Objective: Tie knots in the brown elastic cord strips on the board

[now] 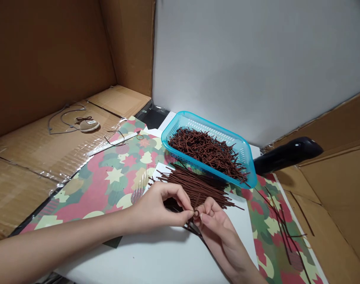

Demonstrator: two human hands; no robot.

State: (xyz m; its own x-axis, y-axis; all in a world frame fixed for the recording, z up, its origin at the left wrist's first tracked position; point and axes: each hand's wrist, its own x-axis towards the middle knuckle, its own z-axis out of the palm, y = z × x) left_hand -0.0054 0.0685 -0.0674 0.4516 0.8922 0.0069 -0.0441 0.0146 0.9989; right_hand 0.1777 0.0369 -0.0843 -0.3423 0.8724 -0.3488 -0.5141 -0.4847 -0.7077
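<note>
The brown strands (pixel 197 187) have a matt, slightly rough, cloth-like finish. At 12 o'clock from them, the basket (pixel 197 119) is glossy turquoise plastic with a smooth rim. At 2 o'clock, the black handle (pixel 289 154) is smooth, glossy plastic. At 9 o'clock, the corrugated cardboard (pixel 44 146) is matt and brown. The patterned paper sheet (pixel 109 177) is smooth, with a low sheen.

On my feed a blue plastic basket (pixel 197 120) sits just beyond the grip, with a black handle (pixel 286 156) jutting out past its right end. Left of the grip lies patterned wrapping paper (pixel 109 175), and farther left, on flattened cardboard (pixel 34 157), I can make out 1 grey cord (pixel 66 105) beside a small beige pouch (pixel 89 125).
</note>
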